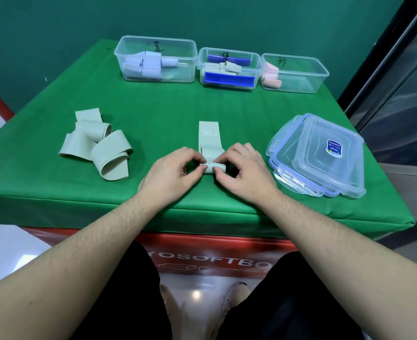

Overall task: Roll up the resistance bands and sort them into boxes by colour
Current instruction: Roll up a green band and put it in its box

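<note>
Both hands are at the near end of the pale green band (209, 141), which lies flat on the green table (153, 101) in front of me with its far end, printed "30 LB", pointing away. My left hand (171, 171) pinches the left side of the small roll between thumb and curled fingers, and my right hand (241, 171) pinches the right side the same way. So the step in hand is rolling this band, and it looks barely started: only a turn or so is wound and most of the strip is still flat. Next I would need to push the roll away from me evenly, keeping both sides level so it does not cone, until the printed end is taken up. To my left a loose pile of bands (97, 146) of the same colour waits unrolled. At the back stand three boxes; the middle box (229, 68) holds rolls that look like this colour, so I judge this one belongs there. Stacked lids (320, 155) lie to my right.
</note>
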The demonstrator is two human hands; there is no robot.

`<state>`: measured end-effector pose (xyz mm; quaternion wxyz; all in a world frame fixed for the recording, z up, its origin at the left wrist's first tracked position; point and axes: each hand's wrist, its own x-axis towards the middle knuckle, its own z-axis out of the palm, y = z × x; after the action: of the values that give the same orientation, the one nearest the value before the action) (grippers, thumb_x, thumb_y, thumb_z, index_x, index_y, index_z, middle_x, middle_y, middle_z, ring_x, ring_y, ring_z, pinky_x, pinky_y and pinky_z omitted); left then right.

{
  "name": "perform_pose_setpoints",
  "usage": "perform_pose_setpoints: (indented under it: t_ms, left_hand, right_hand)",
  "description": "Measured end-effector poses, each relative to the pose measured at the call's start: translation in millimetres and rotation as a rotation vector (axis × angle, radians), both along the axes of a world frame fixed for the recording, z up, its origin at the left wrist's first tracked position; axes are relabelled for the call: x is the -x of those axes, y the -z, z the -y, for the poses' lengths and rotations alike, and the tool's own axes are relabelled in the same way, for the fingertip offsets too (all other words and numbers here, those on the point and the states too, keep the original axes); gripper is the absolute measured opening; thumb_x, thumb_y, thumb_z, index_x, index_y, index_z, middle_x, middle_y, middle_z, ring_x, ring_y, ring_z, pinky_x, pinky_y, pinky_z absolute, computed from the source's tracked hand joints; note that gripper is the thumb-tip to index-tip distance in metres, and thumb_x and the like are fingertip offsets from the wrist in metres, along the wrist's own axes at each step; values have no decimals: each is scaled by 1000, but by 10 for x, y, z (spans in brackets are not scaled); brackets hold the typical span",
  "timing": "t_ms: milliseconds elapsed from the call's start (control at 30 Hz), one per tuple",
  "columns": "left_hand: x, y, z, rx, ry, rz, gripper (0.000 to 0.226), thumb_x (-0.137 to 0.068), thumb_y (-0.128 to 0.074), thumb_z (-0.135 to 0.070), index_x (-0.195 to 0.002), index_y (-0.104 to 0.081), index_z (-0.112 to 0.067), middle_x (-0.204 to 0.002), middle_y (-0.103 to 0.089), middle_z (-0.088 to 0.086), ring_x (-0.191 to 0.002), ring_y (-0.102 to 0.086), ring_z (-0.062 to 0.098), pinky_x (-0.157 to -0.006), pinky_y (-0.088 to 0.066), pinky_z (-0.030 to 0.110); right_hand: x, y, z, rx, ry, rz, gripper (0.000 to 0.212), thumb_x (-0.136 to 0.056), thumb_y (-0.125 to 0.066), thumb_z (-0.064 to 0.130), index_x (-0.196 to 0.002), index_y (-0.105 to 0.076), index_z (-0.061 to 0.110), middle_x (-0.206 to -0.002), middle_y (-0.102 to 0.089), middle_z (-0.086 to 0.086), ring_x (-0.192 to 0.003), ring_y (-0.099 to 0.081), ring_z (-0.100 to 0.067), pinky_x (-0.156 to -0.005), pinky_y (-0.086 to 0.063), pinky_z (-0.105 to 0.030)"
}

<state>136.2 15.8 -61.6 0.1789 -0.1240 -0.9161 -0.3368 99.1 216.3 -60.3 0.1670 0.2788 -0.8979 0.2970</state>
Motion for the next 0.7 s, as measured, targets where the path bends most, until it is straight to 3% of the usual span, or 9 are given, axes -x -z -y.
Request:
perform_pose_setpoints:
  t_ms: [100, 233, 367, 467, 567, 700]
  left_hand:
    - [15, 0, 10, -1, 13, -2, 21, -81, -74, -41, -99, -65, -32, -102, -55, -19, -61, -50, 2, -62, -42, 24]
    - [8, -4, -2, 16, 14, 7, 22, -79, -76, -37, -97, -65, -32, -121, -52, -23, -59, -50, -2, -62, -42, 23]
    - [-15, -19, 2, 53, 20, -11, 19, -82, -74, -35, -97, -62, -32, -137, -49, -27, -60, -50, -1, -62, -42, 22]
    - [-33, -38, -8, 83, 20, -6, 19, -86, -71, -35, -101, -62, -28, -106, -63, -19, -65, -46, 1, -64, -43, 27]
    - [-51, -59, -17, 66, -27, 28, 19, -87, -71, -35, -102, -63, -26, -66, -49, -21, -59, -46, 2, -60, -31, 27]
    - [-37, -74, -20, 64, -37, 62, 19, -88, -68, -40, -102, -62, -28, -60, -45, -16, -59, -46, -3, -58, -30, 28]
  right_hand:
    - [0, 4, -1, -19, 35, -29, 27, -83, -57, 48, -93, -70, 27, -89, -48, 15, -89, -40, -9, -84, -37, -34]
    - [-3, 13, -5, -59, 56, -76, 27, -82, -58, 49, -91, -70, 27, -111, -56, 10, -106, -43, -14, -88, -29, -32]
    - [-2, -11, 5, -36, 12, -24, 26, -84, -55, 48, -98, -68, 31, -100, -65, 19, -102, -47, -10, -90, -30, -34]
    - [1, -12, -10, -4, -8, 28, 32, -86, -59, 43, -116, -64, 33, -101, -66, 19, -102, -47, -9, -90, -29, -29]
    - [12, -10, 0, -6, -6, 58, 34, -87, -59, 43, -119, -64, 33, -105, -66, 18, -104, -46, -10, -88, -27, -27]
    - [25, 10, -5, -60, -10, -2, 28, -88, -55, 46, -108, -69, 32, -105, -60, 18, -102, -41, -8, -83, -24, -28]
